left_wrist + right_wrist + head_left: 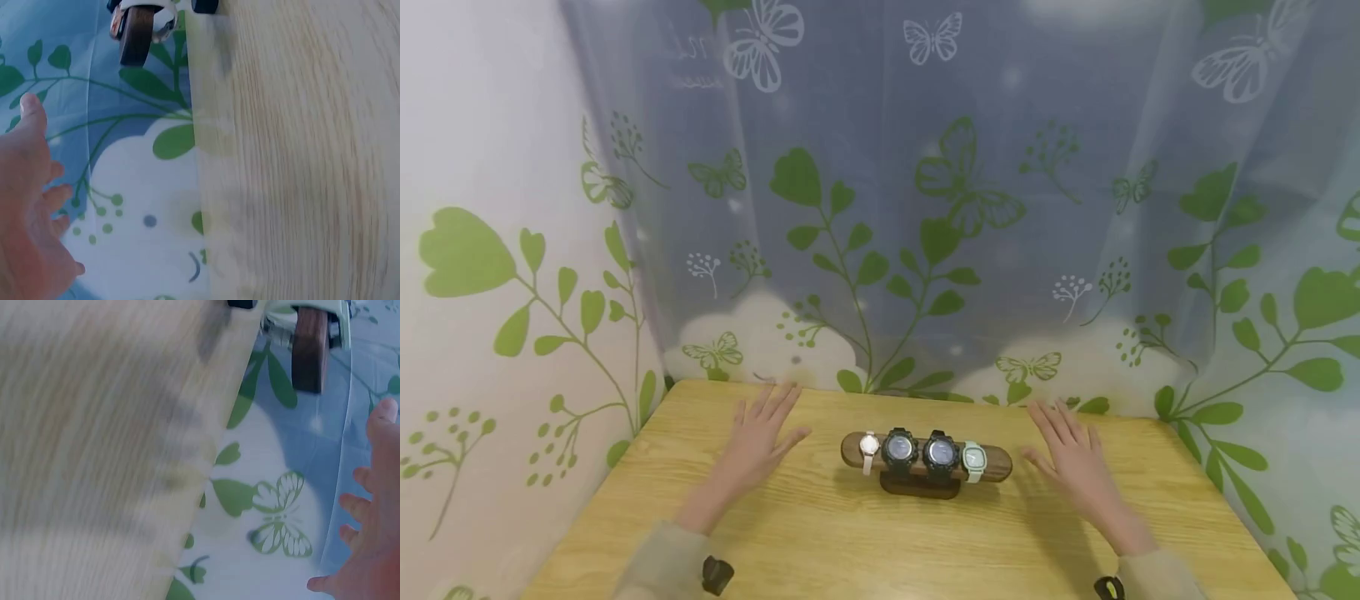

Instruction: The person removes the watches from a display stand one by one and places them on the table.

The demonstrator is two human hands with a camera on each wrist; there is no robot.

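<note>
Between my two hands stands a dark wooden watch stand point(996, 464) with a rounded bar on a base. Strapped along the bar are a small pink watch point(868, 446), two chunky black watches point(900, 448) and a pale green square watch point(974, 459). To the left of the stand, my left hand point(763, 442) is spread with fingers straight and holds nothing. On the other side my right hand point(1073, 454) is spread the same way, also holding nothing. Each wrist view catches one end of the bar, the left hand point(31, 206) and right hand point(375, 506) apart from it.
The stand rests on a light wooden table point(850, 550). Behind the table's far edge hangs a blue-grey curtain point(872, 108) printed with green leaves and butterflies, with pale patterned panels point(482, 158) at the sides. A dark device point(717, 575) sits by the left sleeve.
</note>
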